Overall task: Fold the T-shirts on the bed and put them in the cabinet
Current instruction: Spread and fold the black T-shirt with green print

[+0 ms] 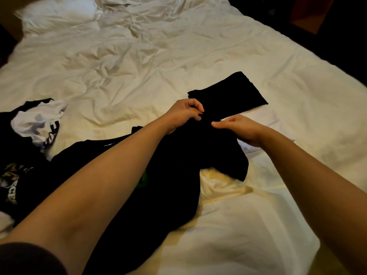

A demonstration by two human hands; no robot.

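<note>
A black T-shirt (pixel 178 165) lies stretched out on the white bed (pixel 139 62) in front of me, running from the near edge toward the middle. My left hand (pixel 183 114) pinches its far edge with curled fingers. My right hand (pixel 237 127) grips the same edge a little to the right. Just beyond both hands lies a folded black T-shirt (pixel 230 94), flat on the sheet. The cabinet is out of view.
A heap of unfolded shirts sits at the left: a white T-shirt (pixel 39 122) with black lettering and a black printed T-shirt (pixel 14 179). A white pillow (pixel 59 12) lies at the far left corner. An orange-brown piece of furniture (pixel 309 12) stands beyond the bed's right edge.
</note>
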